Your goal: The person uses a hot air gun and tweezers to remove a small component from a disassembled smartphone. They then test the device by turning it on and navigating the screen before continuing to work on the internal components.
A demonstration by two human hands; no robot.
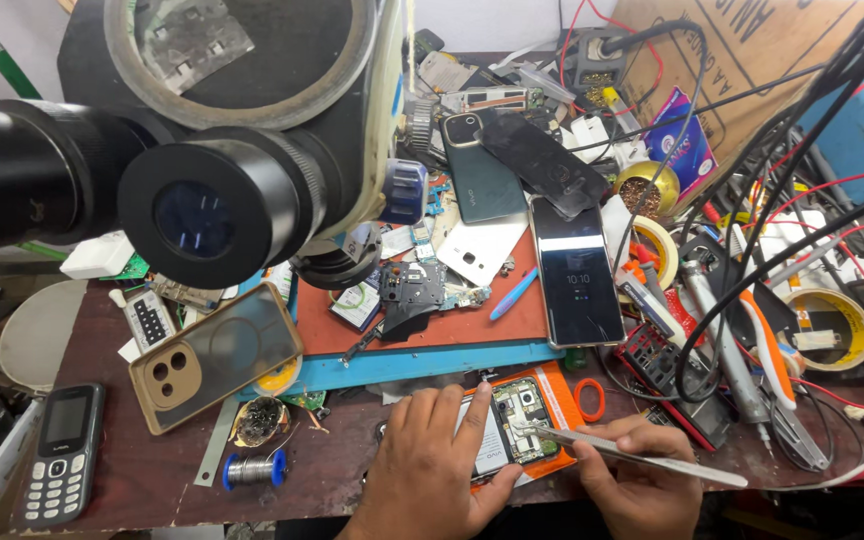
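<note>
Both hands work at the near edge of the table (152, 470). Left hand (430, 462) lies flat with its fingers spread over the left part of an opened phone (514, 420), the forefinger stretched up along the phone's left side and pressing it down. Right hand (642, 480) is closed around a pair of metal tweezers (632, 455), which lie nearly level, their thin tip pointing left and touching the phone's inner parts near its middle.

That phone lies with its back cover off, so a dark green circuit board with small metal shields and a camera cut-out shows in its upper half, and a white label shows lower down, partly under the left hand. It rests on an orange mat or case, near the middle of the table's near edge, just beside orange-handled scissors (589, 398) to its right.

Farther off, a blue-edged red work mat (422, 330) carries loose phone parts and a phone with a lit screen (576, 272). To the left lie a tan phone case (214, 357), a solder spool (252, 468) and a keypad phone (64, 452). A microscope (202, 120) fills the far left, and tangled cables (802, 180) crowd the right.
</note>
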